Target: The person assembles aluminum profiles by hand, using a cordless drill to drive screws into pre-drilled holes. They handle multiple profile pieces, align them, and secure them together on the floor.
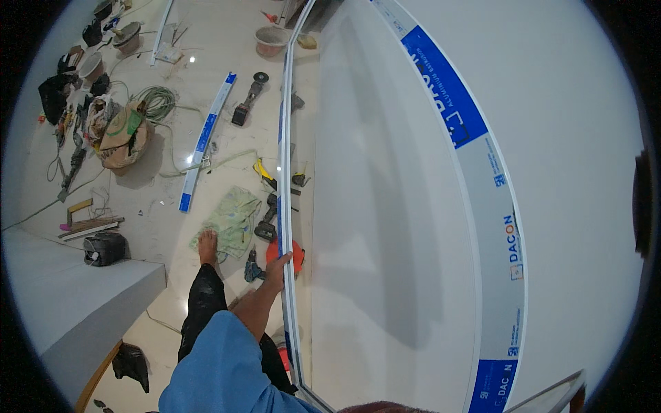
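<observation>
Left hand [277,268] gripping the pale frame bar [286,186]; right hand out of view.
Blue-and-white lettered film [451,89] lines the right rail [497,258].

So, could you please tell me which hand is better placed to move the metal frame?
Probably the left hand: it grips the metal frame along its left side, whereas the right hand is out of view, so its position cannot be judged.

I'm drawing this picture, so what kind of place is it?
Probably a room being built or fixed up: there's an angle grinder, a power drill and a long metal frame.
</observation>
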### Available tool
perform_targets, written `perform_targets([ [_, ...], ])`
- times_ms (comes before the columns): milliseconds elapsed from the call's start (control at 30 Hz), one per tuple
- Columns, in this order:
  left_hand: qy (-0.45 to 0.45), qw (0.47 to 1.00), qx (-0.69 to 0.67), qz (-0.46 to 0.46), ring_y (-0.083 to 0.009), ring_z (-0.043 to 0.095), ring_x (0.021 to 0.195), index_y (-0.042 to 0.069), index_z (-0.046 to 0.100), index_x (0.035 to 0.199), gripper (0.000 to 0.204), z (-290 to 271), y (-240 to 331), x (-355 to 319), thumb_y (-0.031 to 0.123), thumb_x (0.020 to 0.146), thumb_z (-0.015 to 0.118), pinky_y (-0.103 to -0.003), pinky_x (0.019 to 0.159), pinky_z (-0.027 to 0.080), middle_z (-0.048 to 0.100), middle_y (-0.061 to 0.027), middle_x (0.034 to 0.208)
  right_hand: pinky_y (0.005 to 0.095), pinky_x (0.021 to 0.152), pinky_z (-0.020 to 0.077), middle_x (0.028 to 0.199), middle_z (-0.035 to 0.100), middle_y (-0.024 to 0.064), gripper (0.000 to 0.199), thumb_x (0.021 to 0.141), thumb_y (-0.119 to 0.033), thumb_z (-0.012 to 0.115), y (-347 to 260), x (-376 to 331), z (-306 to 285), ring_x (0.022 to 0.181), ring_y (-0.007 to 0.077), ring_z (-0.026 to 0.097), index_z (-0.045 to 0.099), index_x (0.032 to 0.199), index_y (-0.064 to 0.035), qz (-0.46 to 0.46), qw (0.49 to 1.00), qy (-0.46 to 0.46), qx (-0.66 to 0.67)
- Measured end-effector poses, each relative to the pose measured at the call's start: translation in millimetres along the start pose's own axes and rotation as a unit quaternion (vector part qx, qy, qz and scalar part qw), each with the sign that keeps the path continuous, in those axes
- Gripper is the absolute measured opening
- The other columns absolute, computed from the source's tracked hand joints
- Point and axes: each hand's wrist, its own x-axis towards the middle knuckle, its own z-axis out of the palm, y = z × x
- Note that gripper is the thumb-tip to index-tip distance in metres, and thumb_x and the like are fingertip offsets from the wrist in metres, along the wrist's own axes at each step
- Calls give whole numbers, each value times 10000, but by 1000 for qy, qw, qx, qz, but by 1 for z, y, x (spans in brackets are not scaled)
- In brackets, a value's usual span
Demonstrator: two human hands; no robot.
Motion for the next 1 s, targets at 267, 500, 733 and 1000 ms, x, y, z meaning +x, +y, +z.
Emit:
perform_targets([
  [267,-36,998,-42,38,-265,624,513,59,652,912,213,45,50,-3,258,951,717,-434,453,527,632,-91,690,448,927,476,1294,630,282,857,933,-508,631,-24,-33,7,1092,295,614,407,1499,96,-47,999,-1,-26],
  [500,14,983,122,137,-177,596,521,99,654,925,246,56,119,45,297,908,799,-343,474,512,608,-26,686,467,962,474,1304,631,283,893,918,-545,642,-46,-52,18,1126,308,618,415,1500,93,-97,994,-13,-50],
  [733,29,934,226,276,-158,625,642,44,683,1036,359,127,248,47,269,830,872,-355,579,531,666,-41,818,486,998,472,1315,631,283,930,902,-582,653,-52,-71,33,1160,320,623,423,1502,91,-143,988,-2,-57],
  [1000,1,879,268,395,-184,672,849,-17,695,1062,464,172,426,49,256,747,900,-365,774,548,729,-111,958,507,1038,470,1327,632,284,973,885,-625,665,-95,-121,58,1198,334,628,432,1504,88,-217,966,58,-132],
])
